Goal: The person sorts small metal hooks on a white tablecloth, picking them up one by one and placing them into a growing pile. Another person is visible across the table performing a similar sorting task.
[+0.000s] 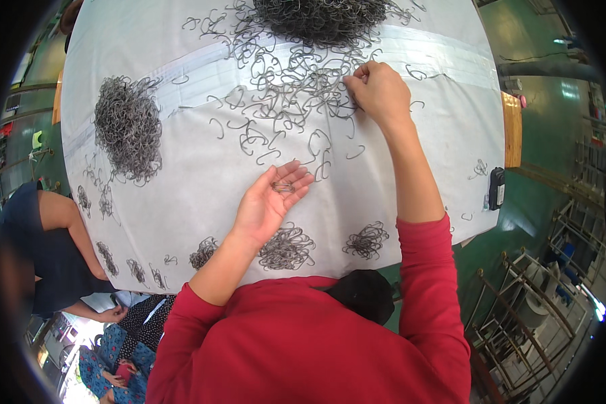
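Observation:
My left hand [266, 202] is palm up over the table, fingers stretched out, with a few small wire hooks [283, 187] lying across them. Farther off and to the right, my right hand [384, 94] reaches into a loose scatter of grey wire hooks [286, 101]. Its thumb and forefinger are pinched together on a hook at the scatter's edge; the fingertips partly hide it. Beyond the scatter rises a big dark heap of the same hooks [320, 17]. Near my body sit smaller piles of hooks [286, 248], one of them [365, 240] to the right.
A large pile of hooks [128, 128] stands on the left of the pale-covered table [202, 175], with several small piles toward its near left corner. A small black device [496, 188] is at the right edge. Another person's arm [74, 225] is at the left edge.

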{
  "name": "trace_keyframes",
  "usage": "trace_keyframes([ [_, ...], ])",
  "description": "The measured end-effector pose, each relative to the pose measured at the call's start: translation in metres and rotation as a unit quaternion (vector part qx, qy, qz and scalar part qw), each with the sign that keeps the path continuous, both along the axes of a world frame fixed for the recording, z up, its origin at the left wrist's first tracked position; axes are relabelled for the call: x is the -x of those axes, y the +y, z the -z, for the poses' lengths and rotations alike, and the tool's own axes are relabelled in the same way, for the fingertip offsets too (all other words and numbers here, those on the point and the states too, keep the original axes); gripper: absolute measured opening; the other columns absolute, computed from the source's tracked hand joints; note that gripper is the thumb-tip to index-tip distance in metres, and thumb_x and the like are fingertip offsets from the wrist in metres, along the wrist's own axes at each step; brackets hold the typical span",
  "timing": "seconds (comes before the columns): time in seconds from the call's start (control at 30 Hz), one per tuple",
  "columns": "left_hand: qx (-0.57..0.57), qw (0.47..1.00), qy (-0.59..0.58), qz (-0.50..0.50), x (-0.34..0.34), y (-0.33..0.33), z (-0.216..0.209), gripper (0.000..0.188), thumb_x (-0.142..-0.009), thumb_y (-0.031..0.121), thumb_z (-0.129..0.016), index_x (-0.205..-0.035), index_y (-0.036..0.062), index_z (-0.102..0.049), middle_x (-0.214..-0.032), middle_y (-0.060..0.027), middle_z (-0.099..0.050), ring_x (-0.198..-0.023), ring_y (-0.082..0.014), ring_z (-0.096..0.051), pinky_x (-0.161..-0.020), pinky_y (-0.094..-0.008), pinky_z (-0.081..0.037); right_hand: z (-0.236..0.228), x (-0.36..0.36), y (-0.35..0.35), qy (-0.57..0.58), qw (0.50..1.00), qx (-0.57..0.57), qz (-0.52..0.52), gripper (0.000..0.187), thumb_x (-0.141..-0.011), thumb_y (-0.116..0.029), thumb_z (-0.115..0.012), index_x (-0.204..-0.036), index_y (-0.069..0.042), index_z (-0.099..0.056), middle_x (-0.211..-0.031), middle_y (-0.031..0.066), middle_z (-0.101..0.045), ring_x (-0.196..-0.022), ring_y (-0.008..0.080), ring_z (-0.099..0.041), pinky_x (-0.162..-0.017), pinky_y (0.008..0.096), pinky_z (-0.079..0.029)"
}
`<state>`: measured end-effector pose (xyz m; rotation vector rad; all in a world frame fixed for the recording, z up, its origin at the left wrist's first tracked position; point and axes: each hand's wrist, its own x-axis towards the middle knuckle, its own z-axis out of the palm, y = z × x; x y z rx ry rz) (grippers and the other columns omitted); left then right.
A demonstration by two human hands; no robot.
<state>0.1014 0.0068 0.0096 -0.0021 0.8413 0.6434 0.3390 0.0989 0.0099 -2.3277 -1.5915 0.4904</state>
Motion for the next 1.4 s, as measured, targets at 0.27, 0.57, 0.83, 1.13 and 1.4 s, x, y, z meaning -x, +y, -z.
trace_keyframes([
  [0.27, -0.021, 1.0, -0.017, -0.005, 0.011, -0.009, 0.001, 0.04, -0.096, 0.023, -0.038, -0.12, -0.0083, -0.045, -0.116, -0.0193, -0.053, -0.115, -0.0326, -0.05, -0.097, -0.0376, -0.045, 0.012, -0.002, -0.02, -0.148, 0.987, -0.068, -0.01, 0.015, -0.08, -0.017, -0.058, -0.086, -0.004, -0.062, -0.082, 0.014, -0.064, -0.078, 0.0317, -0.062, -0.072, 0.0401, -0.048],
  [0.57, -0.056, 0.988, 0.055, -0.132, 0.071, -0.003, -0.005, 0.038, -0.097, 0.018, -0.034, -0.123, -0.0092, -0.041, -0.122, -0.0206, -0.049, -0.121, -0.0342, -0.045, -0.1, -0.0387, -0.042, -0.039, 0.053, -0.129, 0.274, 0.948, 0.012, -0.16, 0.011, -0.078, -0.007, -0.061, -0.088, -0.001, -0.063, -0.081, 0.0146, -0.062, -0.074, 0.0297, -0.061, -0.068, 0.0352, -0.047],
  [0.83, -0.072, 0.984, 0.05, -0.156, 0.089, -0.017, -0.009, 0.039, -0.097, 0.017, -0.033, -0.126, -0.0092, -0.038, -0.128, -0.0214, -0.045, -0.125, -0.0349, -0.04, -0.101, -0.0392, -0.042, -0.033, 0.108, -0.193, 0.328, 0.908, 0.105, -0.239, 0.01, -0.076, -0.006, -0.063, -0.085, -0.003, -0.064, -0.081, 0.0128, -0.063, -0.072, 0.0293, -0.061, -0.065, 0.0354, -0.049],
  [1.13, -0.055, 0.987, 0.032, -0.148, 0.085, -0.025, -0.007, 0.039, -0.097, 0.018, -0.033, -0.126, -0.0087, -0.038, -0.128, -0.021, -0.045, -0.125, -0.0345, -0.04, -0.1, -0.0395, -0.043, -0.035, 0.111, -0.205, 0.229, 0.942, 0.015, -0.244, 0.019, -0.079, -0.009, -0.061, -0.098, -0.008, -0.061, -0.095, 0.0071, -0.058, -0.08, 0.0295, -0.06, -0.066, 0.0384, -0.05],
  [1.4, -0.045, 0.992, 0.01, -0.119, 0.071, -0.016, -0.006, 0.039, -0.097, 0.018, -0.034, -0.125, -0.0081, -0.04, -0.127, -0.0205, -0.046, -0.124, -0.0339, -0.041, -0.099, -0.0394, -0.043, -0.012, 0.076, -0.157, 0.052, 0.991, -0.026, -0.12, 0.03, -0.084, -0.011, -0.056, -0.114, -0.012, -0.057, -0.096, 0.0092, -0.054, -0.079, 0.0283, -0.059, -0.066, 0.0377, -0.049],
])
